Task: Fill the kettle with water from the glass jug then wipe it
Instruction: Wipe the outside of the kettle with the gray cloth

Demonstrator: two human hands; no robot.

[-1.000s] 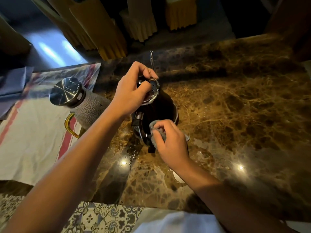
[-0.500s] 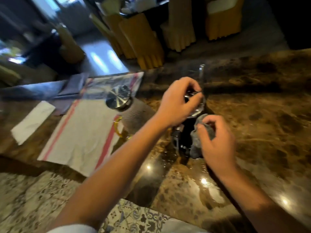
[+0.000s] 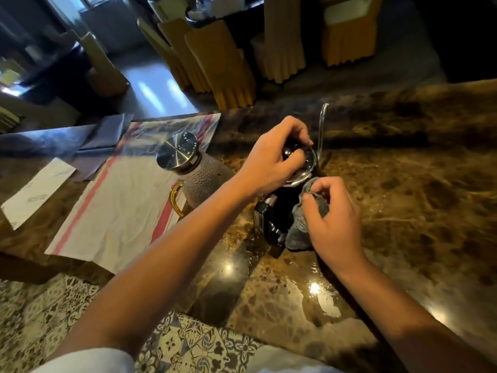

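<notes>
A dark kettle (image 3: 279, 208) with a thin gooseneck spout and a black handle stands on the brown marble counter (image 3: 403, 211). My left hand (image 3: 274, 160) grips the knob of its steel lid (image 3: 306, 168) from above. My right hand (image 3: 333, 219) pinches a grey cloth (image 3: 301, 230) and presses it against the kettle's right side, just below the lid rim. To the left stands the textured glass jug (image 3: 204, 181) with a steel lid and a gold handle, on the edge of a towel.
A white towel with red stripes (image 3: 121, 208) lies at the left, with a white paper slip (image 3: 37, 189) and dark napkins beyond it. Water droplets sit on the counter before the kettle. Covered chairs stand behind the counter; patterned floor tiles lie below its near edge.
The view has swung left and up. My right hand with the cloth has climbed from the kettle's lower handle side towards the lid rim. My left hand stays on the lid.
</notes>
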